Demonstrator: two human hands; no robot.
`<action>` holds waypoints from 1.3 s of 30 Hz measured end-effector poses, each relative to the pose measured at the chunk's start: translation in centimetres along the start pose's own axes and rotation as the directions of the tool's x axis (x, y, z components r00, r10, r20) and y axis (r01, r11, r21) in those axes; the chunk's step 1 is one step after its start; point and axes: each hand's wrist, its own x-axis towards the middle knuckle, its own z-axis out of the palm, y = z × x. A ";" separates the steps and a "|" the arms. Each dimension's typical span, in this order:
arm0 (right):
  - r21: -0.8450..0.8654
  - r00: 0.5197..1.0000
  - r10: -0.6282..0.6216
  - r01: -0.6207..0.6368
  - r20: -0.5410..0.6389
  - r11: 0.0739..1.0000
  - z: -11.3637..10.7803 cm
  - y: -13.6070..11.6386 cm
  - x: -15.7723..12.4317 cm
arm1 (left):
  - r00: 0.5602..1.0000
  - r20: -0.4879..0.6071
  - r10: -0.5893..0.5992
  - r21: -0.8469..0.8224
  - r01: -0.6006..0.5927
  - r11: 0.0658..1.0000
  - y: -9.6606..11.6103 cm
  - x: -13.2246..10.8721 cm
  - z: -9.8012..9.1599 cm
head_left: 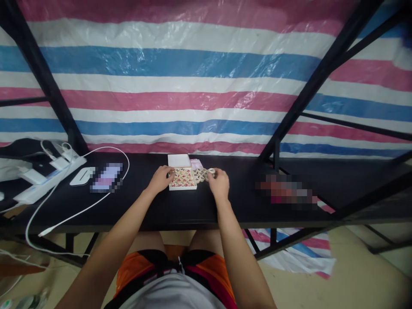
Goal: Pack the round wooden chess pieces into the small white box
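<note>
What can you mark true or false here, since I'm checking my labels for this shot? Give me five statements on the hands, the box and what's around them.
1. The left hand is at the white box. True.
2. The right hand is at the loose round pieces beside the box. True.
3. The box is covered. False: it is open, with round pieces showing inside.
4. The striped sheeting is behind the box. True.
5. A white cable lies to the right of the box. False: the white cable is to its left.
</note>
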 end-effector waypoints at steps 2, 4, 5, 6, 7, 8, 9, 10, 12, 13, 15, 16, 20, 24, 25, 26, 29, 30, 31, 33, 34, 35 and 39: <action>-0.121 0.988 0.153 -0.151 0.002 0.981 -0.5 1.1 0.2 | 0.998 0.040 -0.040 0.089 0.036 0.995 -0.6 0.0 0.1; -0.214 0.973 0.229 -0.221 0.010 0.951 -0.7 1.8 0.1 | 0.996 0.068 -0.064 0.138 0.054 0.989 -0.9 -0.1 0.2; -0.247 0.970 0.241 -0.230 0.016 0.941 -0.8 1.9 0.0 | 0.995 0.074 -0.066 0.151 0.054 0.987 -1.0 -0.1 0.2; -0.271 0.970 0.240 -0.226 0.023 0.936 -0.7 1.9 -0.1 | 0.995 0.075 -0.063 0.158 0.051 0.986 -0.9 -0.1 0.2; -0.285 0.972 0.231 -0.213 0.031 0.934 -0.7 1.9 -0.2 | 0.996 0.074 -0.055 0.159 0.043 0.986 -0.9 -0.1 0.2; -0.291 0.975 0.218 -0.198 0.038 0.936 -0.6 1.8 -0.3 | 0.996 0.072 -0.044 0.154 0.033 0.988 -0.8 -0.2 0.2; -0.289 0.979 0.202 -0.182 0.041 0.940 -0.5 1.8 -0.4 | 0.997 0.067 -0.031 0.143 0.021 0.989 -0.8 -0.1 0.2; -0.282 0.981 0.188 -0.170 0.040 0.944 -0.4 1.8 -0.4 | 0.998 0.060 -0.017 0.129 0.009 0.992 -0.7 -0.1 0.2; -0.262 0.984 0.175 -0.161 0.033 0.952 -0.2 1.8 -0.3 | 0.999 0.051 0.018 0.101 -0.023 0.995 -0.6 -0.1 0.2; -0.254 0.984 0.175 -0.161 0.034 0.954 -0.1 1.9 -0.3 | 0.998 0.056 0.036 0.092 -0.041 0.995 -0.6 -0.1 0.2; -0.247 0.983 0.175 -0.158 0.049 0.956 0.0 2.0 -0.2 | 0.995 0.080 0.061 0.089 -0.068 0.994 -0.7 -0.2 0.4; -0.246 0.983 0.171 -0.151 0.064 0.958 0.0 2.0 -0.2 | 0.993 0.092 0.068 0.093 -0.076 0.993 -0.7 -0.2 0.4; -0.234 0.981 0.143 -0.109 0.130 0.966 -0.1 1.8 -0.1 | 0.990 0.113 0.083 0.114 -0.096 0.989 -0.7 -0.2 0.5; -0.229 0.980 0.128 -0.091 0.151 0.969 -0.1 1.5 -0.2 | 0.988 0.139 0.073 0.108 -0.088 0.990 -0.5 -0.2 0.4; -0.228 0.981 0.124 -0.088 0.149 0.970 -0.1 1.5 -0.2 | 0.987 0.145 0.067 0.108 -0.083 0.991 -0.5 -0.2 0.4; -0.225 0.982 0.122 -0.087 0.145 0.970 -0.1 1.5 -0.2 | 0.987 0.148 0.060 0.109 -0.077 0.991 -0.4 -0.2 0.3; -0.182 0.989 0.107 -0.087 0.101 0.979 0.0 1.6 -0.1 | 0.987 0.154 0.038 0.105 -0.055 0.993 -0.5 -0.1 0.4; -0.156 0.993 0.090 -0.077 0.076 0.985 0.1 1.5 0.0 | 0.988 0.151 0.035 0.096 -0.050 0.994 -0.5 0.0 0.4; -0.124 0.997 0.061 -0.054 0.052 0.991 0.1 1.4 0.0 | 0.989 0.142 0.038 0.082 -0.050 0.995 -0.5 0.0 0.5; -0.038 0.999 -0.036 0.037 0.028 0.999 0.3 0.8 0.0 | 0.993 0.102 0.056 0.038 -0.060 0.997 -0.4 0.0 0.6; 0.017 0.994 -0.107 0.107 0.035 0.994 0.4 0.4 -0.1 | 0.995 0.074 0.071 0.009 -0.071 0.997 -0.2 0.0 0.6; 0.076 0.980 -0.191 0.187 0.058 0.979 0.5 -0.2 -0.3 | 0.995 0.048 0.089 -0.024 -0.088 0.996 0.1 -0.1 0.6; 0.316 0.802 -0.553 0.477 0.224 0.820 0.8 -2.6 -1.7 | 0.984 0.017 0.177 -0.148 -0.172 0.974 1.4 -0.4 0.6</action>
